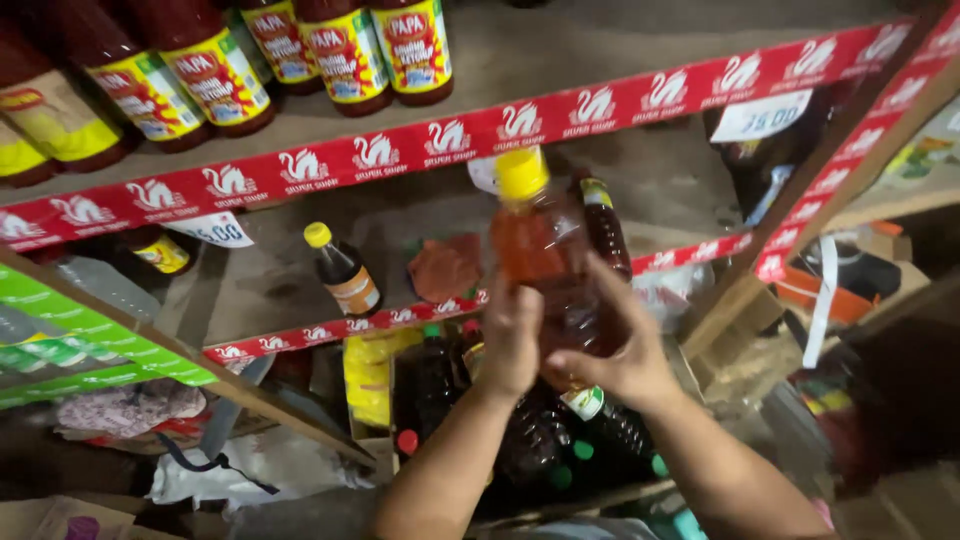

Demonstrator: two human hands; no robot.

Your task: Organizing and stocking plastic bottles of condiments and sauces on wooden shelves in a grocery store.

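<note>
Head view: my left hand (510,340) and right hand (625,350) close around 1 yellow-capped bottle (540,260); I keep it upright, clear of the shelf edge (400,150) above my grip.

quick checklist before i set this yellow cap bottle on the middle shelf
1. Both hands on the bottle: left hand and right hand wrap the yellow-capped bottle: ok.
2. Cap on: ok.
3. Bottle upright: tilted slightly: not ok.
4. Free space on the middle shelf: bare patch beside the small dark bottle: ok.
5. Cap tightness: cannot tell.
</note>
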